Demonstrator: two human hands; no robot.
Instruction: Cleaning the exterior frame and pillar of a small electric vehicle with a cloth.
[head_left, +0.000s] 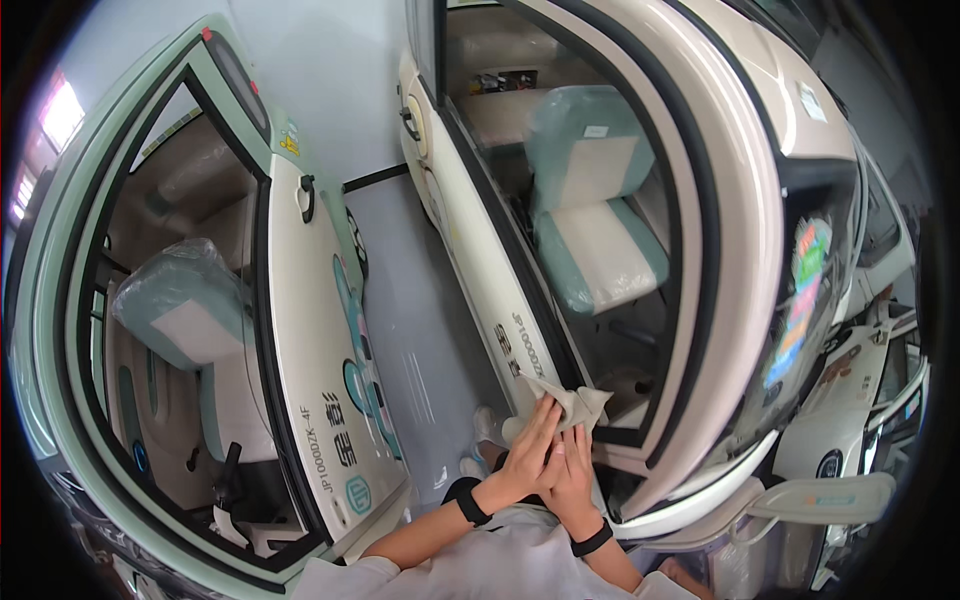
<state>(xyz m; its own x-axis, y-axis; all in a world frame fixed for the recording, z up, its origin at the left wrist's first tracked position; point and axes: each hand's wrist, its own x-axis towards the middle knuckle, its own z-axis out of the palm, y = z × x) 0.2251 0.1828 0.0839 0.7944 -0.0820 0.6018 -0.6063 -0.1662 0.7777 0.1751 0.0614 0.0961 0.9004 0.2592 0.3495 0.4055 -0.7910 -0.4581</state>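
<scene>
Both of my hands are together on a beige cloth (576, 406), close to the front end of the cream vehicle door (480, 300). My left hand (531, 454) lies over one side of the cloth with its fingers stretched out. Beside it, my right hand (574, 472) has its fingers on the lower edge of the cloth, and the two hands touch. Folds and a raised corner show beyond my fingertips; the thumbs' grip is partly hidden. The door bears dark lettering just beyond the cloth, and its side window (592, 225) stands above it.
A pale green vehicle (45, 315) stands at left, its white door (300, 300) bearing writing and a cartoon decal. Between the vehicles runs a narrow strip of grey floor (420, 300). A side mirror (832, 498) juts out at lower right. Plastic-wrapped seats (187, 300) show through the windows.
</scene>
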